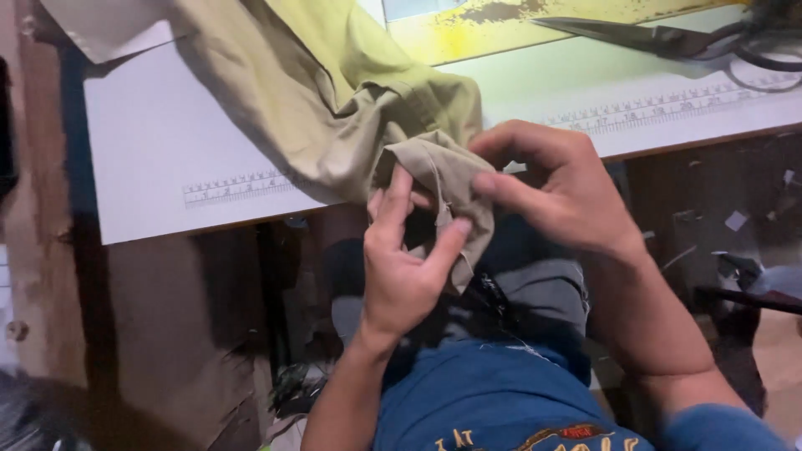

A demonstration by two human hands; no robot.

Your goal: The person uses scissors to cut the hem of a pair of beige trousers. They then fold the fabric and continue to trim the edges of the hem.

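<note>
A khaki garment (334,92) lies across the white table (150,159) and hangs over its front edge. Its lower end (434,171) is bunched between both hands, just below the table edge. My left hand (405,267) pinches the cloth from beneath, thumb and forefinger on a seam. My right hand (555,188) grips the same fold from the right, fingers curled over the top. A pale thread or stitch line shows on the fold between the fingertips.
Large black scissors (668,40) lie at the back right of the table. Printed ruler strips (660,104) run along the tabletop. A yellow panel (501,25) sits behind. Below are my lap in blue cloth, dark clutter and a wooden frame at left.
</note>
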